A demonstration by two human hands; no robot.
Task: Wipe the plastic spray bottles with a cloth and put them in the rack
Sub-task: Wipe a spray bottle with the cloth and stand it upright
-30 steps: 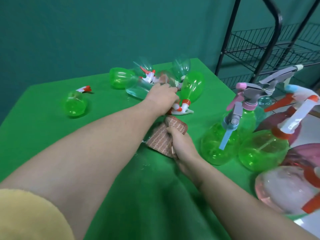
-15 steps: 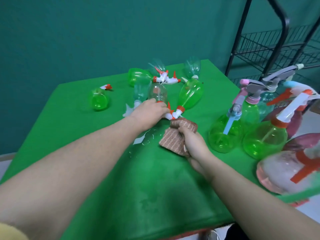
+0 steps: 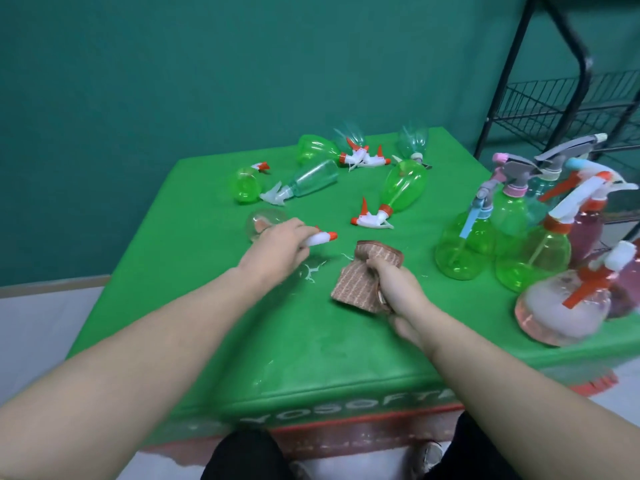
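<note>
The left hand (image 3: pixel 278 245) clamps the neck of a clear spray bottle (image 3: pixel 265 223) lying on the counter (image 3: pixel 207 323), probably to lift it for wiping. Just right of that bottle, the right hand (image 3: pixel 398 292) grips the brown striped cloth (image 3: pixel 360 282), ready.

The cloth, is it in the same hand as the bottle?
No, the right hand grips the cloth, while the left hand holds the clear bottle by its neck.
</note>
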